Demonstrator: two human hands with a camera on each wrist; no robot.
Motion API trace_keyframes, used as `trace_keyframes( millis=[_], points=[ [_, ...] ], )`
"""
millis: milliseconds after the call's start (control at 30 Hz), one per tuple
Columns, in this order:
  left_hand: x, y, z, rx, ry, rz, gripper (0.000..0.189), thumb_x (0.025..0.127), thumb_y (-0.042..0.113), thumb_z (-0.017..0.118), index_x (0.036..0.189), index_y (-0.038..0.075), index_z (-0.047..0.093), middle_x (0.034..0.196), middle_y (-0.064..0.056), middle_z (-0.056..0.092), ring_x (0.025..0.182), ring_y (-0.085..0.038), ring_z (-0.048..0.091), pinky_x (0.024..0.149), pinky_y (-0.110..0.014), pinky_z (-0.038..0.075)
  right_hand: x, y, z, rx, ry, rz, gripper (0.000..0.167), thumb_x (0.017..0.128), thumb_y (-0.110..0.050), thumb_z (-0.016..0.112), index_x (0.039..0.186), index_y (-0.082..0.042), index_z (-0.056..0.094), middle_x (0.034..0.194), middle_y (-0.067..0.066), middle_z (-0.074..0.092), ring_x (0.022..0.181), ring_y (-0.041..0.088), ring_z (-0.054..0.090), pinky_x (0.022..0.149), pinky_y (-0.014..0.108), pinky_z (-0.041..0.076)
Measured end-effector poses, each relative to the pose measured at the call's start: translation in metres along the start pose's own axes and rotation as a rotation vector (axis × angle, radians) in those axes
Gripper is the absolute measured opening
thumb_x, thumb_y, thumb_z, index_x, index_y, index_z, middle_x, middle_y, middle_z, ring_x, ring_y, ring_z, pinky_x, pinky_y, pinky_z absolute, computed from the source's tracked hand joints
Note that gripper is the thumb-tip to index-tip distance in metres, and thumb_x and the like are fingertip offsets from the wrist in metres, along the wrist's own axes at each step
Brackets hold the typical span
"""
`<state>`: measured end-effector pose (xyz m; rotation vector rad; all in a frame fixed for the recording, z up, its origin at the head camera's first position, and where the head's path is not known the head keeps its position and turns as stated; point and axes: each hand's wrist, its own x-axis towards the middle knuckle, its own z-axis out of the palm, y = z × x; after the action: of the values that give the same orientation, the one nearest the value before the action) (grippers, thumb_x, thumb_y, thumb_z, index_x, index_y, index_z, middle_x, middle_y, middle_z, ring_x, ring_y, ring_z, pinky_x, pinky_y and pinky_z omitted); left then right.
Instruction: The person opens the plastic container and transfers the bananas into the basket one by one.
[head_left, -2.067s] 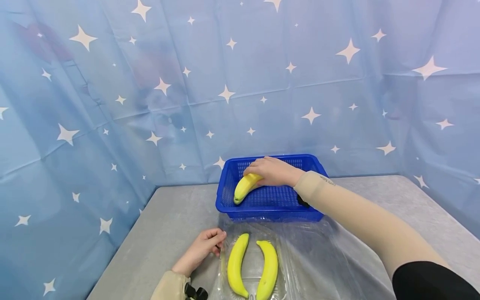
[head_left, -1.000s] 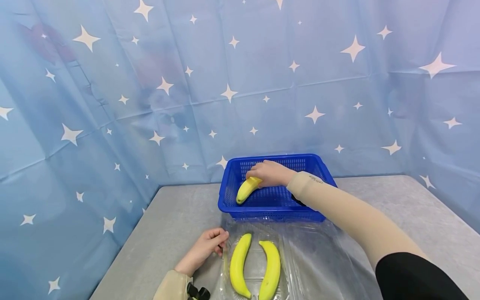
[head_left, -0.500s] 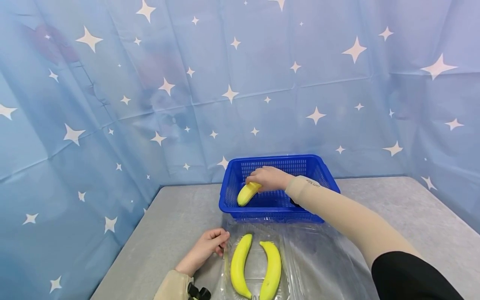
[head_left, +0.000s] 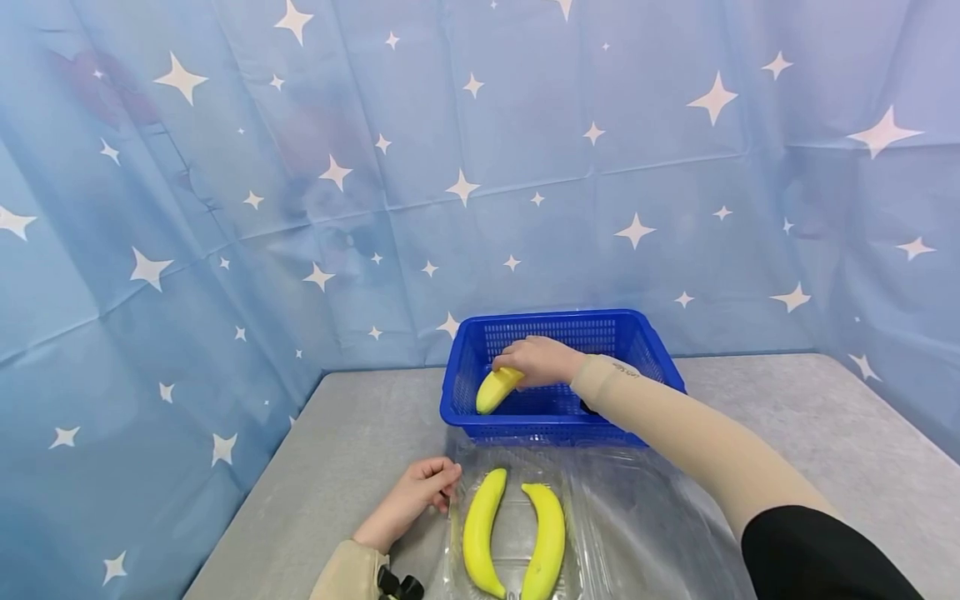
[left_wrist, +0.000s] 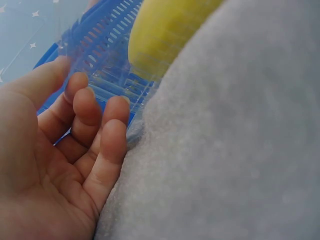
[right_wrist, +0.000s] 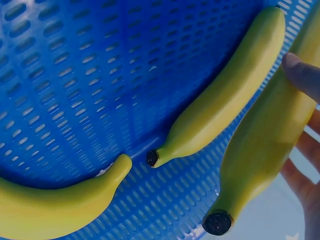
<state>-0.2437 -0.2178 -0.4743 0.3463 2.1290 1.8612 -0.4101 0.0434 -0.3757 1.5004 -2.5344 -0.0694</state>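
Observation:
My right hand (head_left: 542, 362) is inside the blue plastic basket (head_left: 536, 432), gripping a yellow banana (head_left: 498, 391). In the right wrist view that held banana (right_wrist: 265, 135) slants across the right side with its dark end downward, my thumb lying over it. Two other bananas lie in the basket: one in the middle (right_wrist: 225, 90) and one at lower left (right_wrist: 60, 210). With thumb and fingertips my left hand (head_left: 414, 498) pinches the left edge of a clear plastic container (head_left: 512, 546). Inside it, a left banana (head_left: 482, 533) and a right banana (head_left: 544, 542) lie side by side.
A clear plastic flap (head_left: 637, 508) spreads right of the container, in front of the basket. All stand on a grey table (head_left: 360, 417). Behind rises a blue curtain (head_left: 420, 208) with white stars. A black device sits on my left wrist.
My right hand has sunk a little deeper into the basket with the banana. The left hand keeps its place at the container's edge; the head view has shifted slightly.

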Motion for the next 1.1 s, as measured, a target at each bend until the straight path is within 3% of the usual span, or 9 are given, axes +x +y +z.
trace_keyframes(
  millis=[200, 433, 767, 1100],
  points=[
    [-0.001, -0.001, 0.000, -0.015, -0.001, 0.004, 0.042, 0.099, 0.025, 0.058, 0.090, -0.015, 0.051, 0.070, 0.001, 0.056, 0.057, -0.009, 0.054, 0.055, -0.023, 0.050, 0.002, 0.000, -0.001, 0.005, -0.002, -0.005, 0.042, 0.081, -0.019, 0.081, 0.120, -0.018, 0.065, 0.117, 0.001, 0.066, 0.106, 0.022, 0.061, 0.093, 0.042, 0.048],
    [-0.001, -0.001, -0.001, -0.020, 0.003, -0.010, 0.029, 0.099, 0.025, 0.058, 0.079, 0.005, 0.057, 0.071, 0.001, 0.057, 0.057, -0.010, 0.054, 0.055, -0.023, 0.050, 0.006, 0.002, 0.001, 0.006, -0.040, -0.020, 0.043, 0.080, -0.019, 0.081, 0.119, -0.019, 0.065, 0.117, 0.000, 0.067, 0.104, 0.020, 0.062, 0.092, 0.041, 0.049],
    [-0.002, 0.002, -0.001, -0.014, -0.005, -0.008, 0.039, 0.098, 0.026, 0.058, 0.086, -0.011, 0.051, 0.071, 0.001, 0.055, 0.059, -0.010, 0.055, 0.056, -0.024, 0.050, 0.008, -0.003, 0.007, 0.070, -0.097, -0.020, 0.041, 0.080, -0.020, 0.082, 0.118, -0.020, 0.066, 0.116, -0.001, 0.067, 0.102, 0.017, 0.063, 0.093, 0.037, 0.049],
    [0.000, -0.001, -0.001, -0.006, -0.008, 0.015, 0.042, 0.099, 0.025, 0.058, 0.088, -0.014, 0.049, 0.071, 0.001, 0.055, 0.059, -0.009, 0.055, 0.056, -0.023, 0.050, 0.009, -0.003, 0.011, 0.074, -0.107, -0.076, 0.040, 0.080, -0.021, 0.081, 0.118, -0.019, 0.066, 0.115, -0.002, 0.067, 0.100, 0.016, 0.063, 0.091, 0.036, 0.050]
  ],
)
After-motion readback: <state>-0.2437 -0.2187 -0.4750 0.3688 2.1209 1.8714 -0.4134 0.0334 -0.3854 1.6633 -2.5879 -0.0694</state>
